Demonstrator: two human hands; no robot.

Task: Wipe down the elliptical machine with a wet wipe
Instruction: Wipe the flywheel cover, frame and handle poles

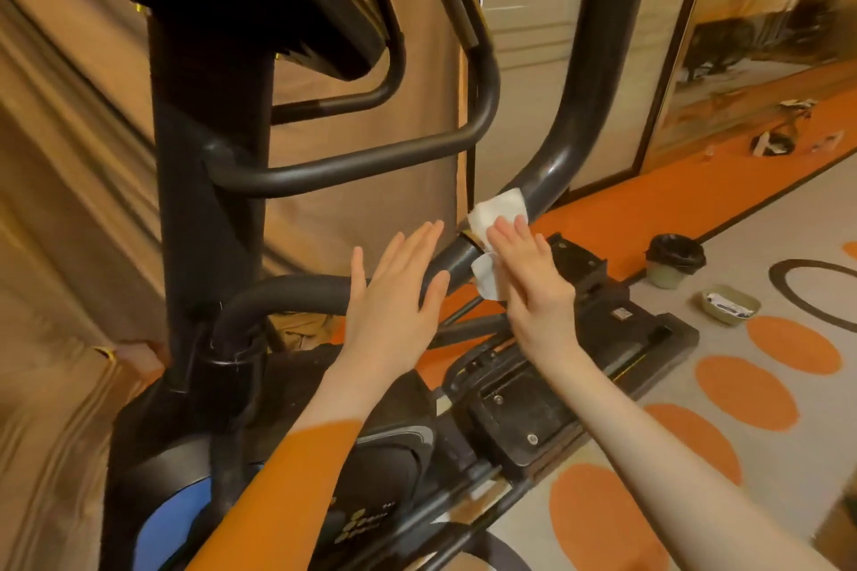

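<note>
From the head camera you look down at the elliptical machine (pixel 208 209), with its black centre column and several dark curved bars around it. Your right hand (pixel 533 274) is flat, with the fingers straight, and it presses the white wet wipe (pixel 498 211) against the thick moving handlebar (pixel 570 125), at the place where the bar bends and meets a joint ring. The wipe lies partly around the bar — one part shows above your fingertips and one loose corner hangs below the bar, beside your palm. Your left hand (pixel 394 287) is also released and flat; its fingers are straight and lie on the lower part of the same bar, just beside the joint, and it holds nothing. The two hands are near each other but do not touch.

Under your right forearm you see the black pedal (pixel 524 413) of the machine. On the floor to the right stand a small bin with a black bag (pixel 674 260) and, near it, a small tray (pixel 730 306) with something white inside. The floor (pixel 760 389) is grey with orange spots.
</note>
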